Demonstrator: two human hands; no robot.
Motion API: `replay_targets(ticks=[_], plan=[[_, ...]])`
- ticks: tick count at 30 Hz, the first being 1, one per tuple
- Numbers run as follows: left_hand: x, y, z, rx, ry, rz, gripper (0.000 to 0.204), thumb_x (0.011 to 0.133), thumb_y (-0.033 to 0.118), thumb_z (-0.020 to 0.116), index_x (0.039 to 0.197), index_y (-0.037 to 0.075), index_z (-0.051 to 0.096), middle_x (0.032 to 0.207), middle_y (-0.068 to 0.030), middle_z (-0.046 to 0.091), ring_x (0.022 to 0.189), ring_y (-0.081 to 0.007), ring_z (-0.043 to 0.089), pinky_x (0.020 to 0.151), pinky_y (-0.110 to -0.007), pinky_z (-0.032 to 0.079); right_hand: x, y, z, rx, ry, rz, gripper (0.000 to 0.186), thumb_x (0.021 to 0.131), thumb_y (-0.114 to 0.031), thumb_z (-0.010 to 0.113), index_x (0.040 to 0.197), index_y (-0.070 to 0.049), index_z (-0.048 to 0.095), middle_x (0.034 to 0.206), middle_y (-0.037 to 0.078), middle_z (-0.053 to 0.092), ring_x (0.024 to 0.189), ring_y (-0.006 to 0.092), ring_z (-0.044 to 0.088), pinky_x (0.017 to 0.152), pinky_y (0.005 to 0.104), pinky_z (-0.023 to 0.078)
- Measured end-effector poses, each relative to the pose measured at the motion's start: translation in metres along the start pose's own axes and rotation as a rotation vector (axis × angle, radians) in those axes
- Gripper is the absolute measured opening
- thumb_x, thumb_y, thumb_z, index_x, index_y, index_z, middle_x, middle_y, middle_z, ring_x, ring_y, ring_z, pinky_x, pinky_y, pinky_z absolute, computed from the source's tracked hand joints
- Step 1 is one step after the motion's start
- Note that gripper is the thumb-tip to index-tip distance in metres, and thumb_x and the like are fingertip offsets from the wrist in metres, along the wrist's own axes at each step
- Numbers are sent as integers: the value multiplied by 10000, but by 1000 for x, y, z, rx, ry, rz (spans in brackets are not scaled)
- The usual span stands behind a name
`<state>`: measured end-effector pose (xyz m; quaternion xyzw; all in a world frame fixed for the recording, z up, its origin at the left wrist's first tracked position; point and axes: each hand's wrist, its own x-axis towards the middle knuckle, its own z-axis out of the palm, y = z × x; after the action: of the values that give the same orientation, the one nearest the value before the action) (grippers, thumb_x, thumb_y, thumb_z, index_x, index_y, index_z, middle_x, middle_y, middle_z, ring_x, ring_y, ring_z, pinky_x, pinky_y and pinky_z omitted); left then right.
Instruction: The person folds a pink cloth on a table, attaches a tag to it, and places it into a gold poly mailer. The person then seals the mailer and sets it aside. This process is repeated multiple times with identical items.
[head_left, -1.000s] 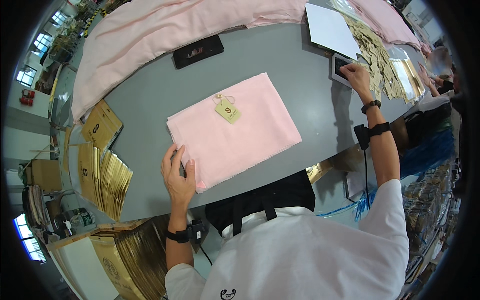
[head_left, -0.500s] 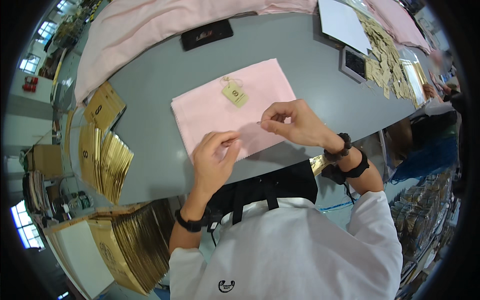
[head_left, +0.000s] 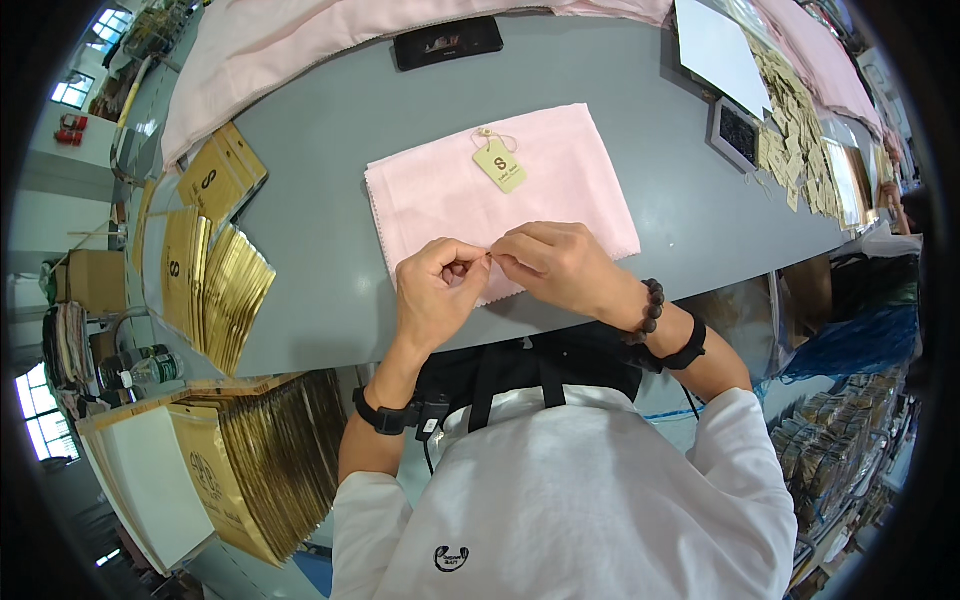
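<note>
A folded pink cloth (head_left: 550,180) with zigzag-cut edges lies flat on the grey table. A pale green hang tag (head_left: 499,165) on a thin looped string rests on its upper part. Over the cloth's near edge, my left hand (head_left: 437,290) and my right hand (head_left: 568,268) meet, thumbs and forefingers pinched together. Between the fingertips is a tiny dark thing, too small to name. My other fingers are curled in. The hang tag lies beyond both hands, touched by neither.
Gold packaging bags (head_left: 235,290) lie fanned at the table's left, with more in a box (head_left: 255,470) below. A black phone (head_left: 447,44) lies by the pink fabric (head_left: 270,60) at the far edge. Loose tags (head_left: 800,130) and a small tray of dark bits (head_left: 736,134) are at right.
My right hand has moved left and my left hand slightly right, so their fingertips now meet. The view has shifted a little. The tag and cloth keep their places on the table.
</note>
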<state>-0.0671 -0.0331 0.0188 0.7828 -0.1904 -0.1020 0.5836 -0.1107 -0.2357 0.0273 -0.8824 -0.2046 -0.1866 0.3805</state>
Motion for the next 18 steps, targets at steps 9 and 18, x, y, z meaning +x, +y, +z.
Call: replay_targets(ticks=[9, 18], plan=[[-2, -10, 2, -29, -16, -87, 46, 874, 34, 776, 896, -1, 757, 768, -19, 707, 677, -54, 569, 634, -232, 480, -9, 0, 12, -84, -26, -31, 109, 862, -83, 751, 877, -6, 675, 760, 77, 664, 679, 234, 688, 590, 345, 568], [2, -19, -6, -69, 95, -52, 67, 908, 54, 773, 913, -7, 748, 780, 1, 698, 673, -45, 538, 612, -231, 469, 23, 30, 1, 215, -83, 542, 234, 954, -190, 737, 1008, 37, 722, 893, 115, 727, 737, 209, 708, 695, 350, 581]])
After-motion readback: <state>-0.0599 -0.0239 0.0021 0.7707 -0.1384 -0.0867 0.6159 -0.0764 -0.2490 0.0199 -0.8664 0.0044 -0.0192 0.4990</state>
